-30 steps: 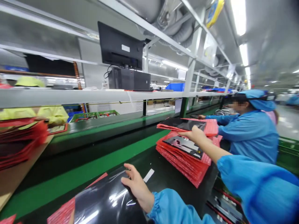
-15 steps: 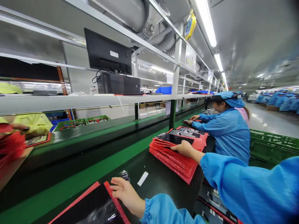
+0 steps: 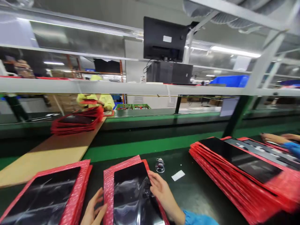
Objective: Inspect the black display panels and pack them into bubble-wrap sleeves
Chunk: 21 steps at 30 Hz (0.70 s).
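A flat black screen panel (image 3: 131,193) with glossy clear film on it lies on red bubble wrap (image 3: 109,187) in front of me. At its right edge my right hand (image 3: 164,193) has its fingers closed on the panel's side. My left hand (image 3: 95,209) is by the left edge of the wrap, fingers apart and curved, the thumb touching the red edge. Farther left lies another black panel (image 3: 44,197) on red wrap. On the right stands a thick stack of red bubble-wrap sheets (image 3: 217,168) with a black panel on top.
Beyond the panel sit a small clear plastic-and-metal piece (image 3: 160,165) and a white paper strip (image 3: 178,175). A wooden board (image 3: 53,150) bridges the line, bearing a red stack (image 3: 77,120). A post (image 3: 236,115) rises behind the right stack. A co-worker's hands (image 3: 272,138) are at far right.
My view has swung left. My right hand has left the right stack and come to the middle panel's right edge. My left hand has moved to that panel's left side.
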Each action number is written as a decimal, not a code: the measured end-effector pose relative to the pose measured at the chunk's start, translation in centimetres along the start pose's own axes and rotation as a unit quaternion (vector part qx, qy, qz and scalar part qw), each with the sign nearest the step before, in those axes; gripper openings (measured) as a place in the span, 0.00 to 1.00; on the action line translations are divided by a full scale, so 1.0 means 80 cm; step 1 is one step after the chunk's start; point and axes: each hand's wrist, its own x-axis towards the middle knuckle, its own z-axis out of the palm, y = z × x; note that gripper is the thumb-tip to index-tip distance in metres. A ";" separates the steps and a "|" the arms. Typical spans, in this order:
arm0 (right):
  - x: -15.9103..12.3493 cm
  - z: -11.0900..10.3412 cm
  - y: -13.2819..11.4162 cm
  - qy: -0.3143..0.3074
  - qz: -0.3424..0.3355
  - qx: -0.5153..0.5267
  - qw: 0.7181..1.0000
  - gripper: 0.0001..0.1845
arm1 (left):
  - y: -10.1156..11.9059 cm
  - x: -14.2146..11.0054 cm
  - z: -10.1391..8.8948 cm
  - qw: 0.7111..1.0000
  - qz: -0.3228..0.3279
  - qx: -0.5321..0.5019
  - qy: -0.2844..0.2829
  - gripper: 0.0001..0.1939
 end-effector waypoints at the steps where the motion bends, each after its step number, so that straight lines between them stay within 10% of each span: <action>1: -0.001 0.000 0.002 -0.013 0.000 0.001 1.000 0.27 | -0.002 -0.004 -0.004 1.000 -0.017 -0.007 0.002 0.43; 10: 0.000 0.008 0.014 -0.105 0.019 -0.015 0.994 0.25 | 0.006 -0.028 0.010 0.989 -0.134 -0.060 -0.014 0.25; 21: -0.002 -0.003 0.024 -0.096 -0.015 -0.032 0.995 0.20 | 0.060 -0.029 0.029 0.999 -0.021 -0.005 -0.031 0.32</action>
